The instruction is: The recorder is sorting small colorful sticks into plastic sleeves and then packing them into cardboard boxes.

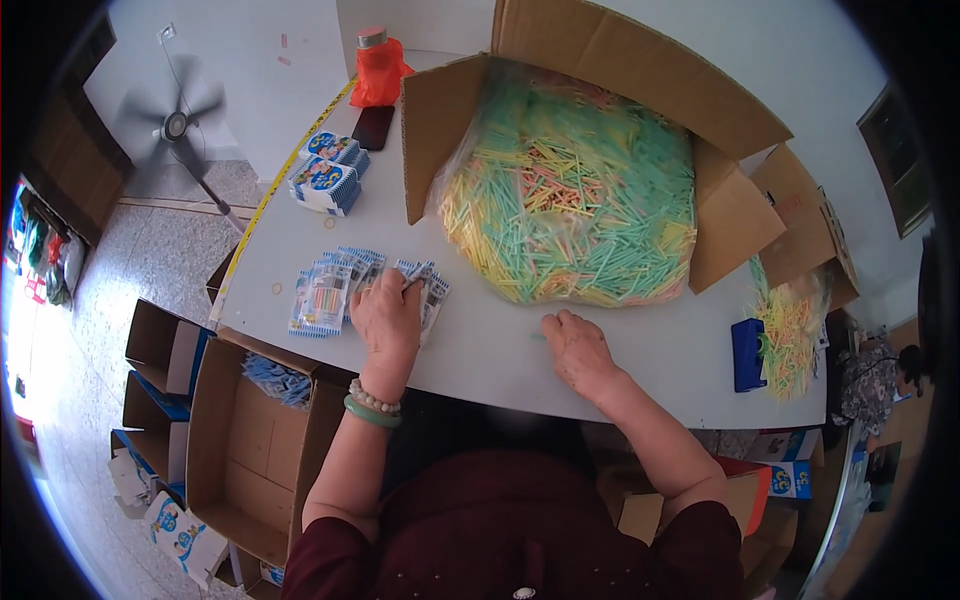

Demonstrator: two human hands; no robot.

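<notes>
While the left hand (pixel 388 312) arches over packets (pixel 325 300), the right hand (pixel 578 350) curls.

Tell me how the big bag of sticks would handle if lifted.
The bag would likely sag and change shape, since its clear film looks thin and creased. It is probably fairly heavy, being packed with a great many sticks. These could shift inside, as they lie at all angles.
</notes>
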